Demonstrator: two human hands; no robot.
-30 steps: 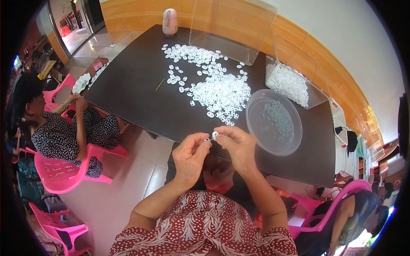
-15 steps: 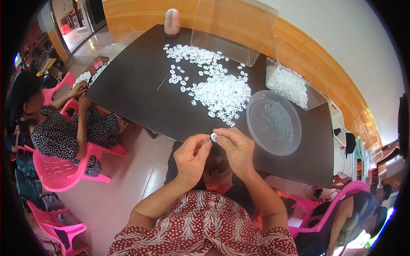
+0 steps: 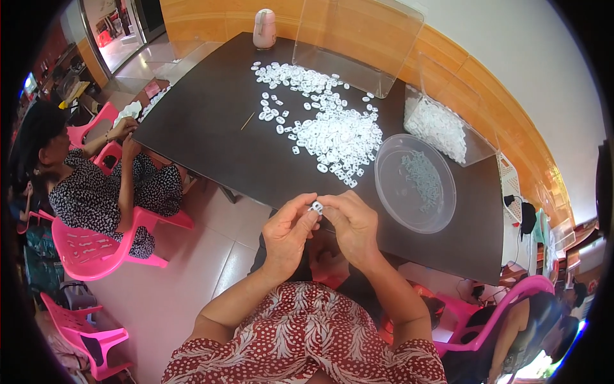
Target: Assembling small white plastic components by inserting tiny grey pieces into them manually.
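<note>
Just off the near edge of the dark table, my left hand (image 3: 285, 238) and my right hand (image 3: 351, 228) meet fingertip to fingertip. Between them is a small white oval plastic piece (image 3: 317, 207) with dark holes, pinched by thumb and forefinger of both hands. Whether a second small part sits at the left fingertips is too small to tell. Ahead on the table lies a heap of similar white plastic pieces (image 3: 339, 137). To its right, a round clear tray (image 3: 384, 198) holds many small grey-blue parts (image 3: 422, 182).
A clear bin of white pieces (image 3: 438, 128) stands at the right back, beside an upright clear lid (image 3: 358, 45). A pink flask (image 3: 264, 29) is at the far edge. A thin stick (image 3: 247, 121) lies left of the heap. Someone sits on a pink chair (image 3: 96, 249) at left.
The white piece has turned a little between my fingertips, and my hands have drawn slightly closer. The whole view has shifted slightly.
</note>
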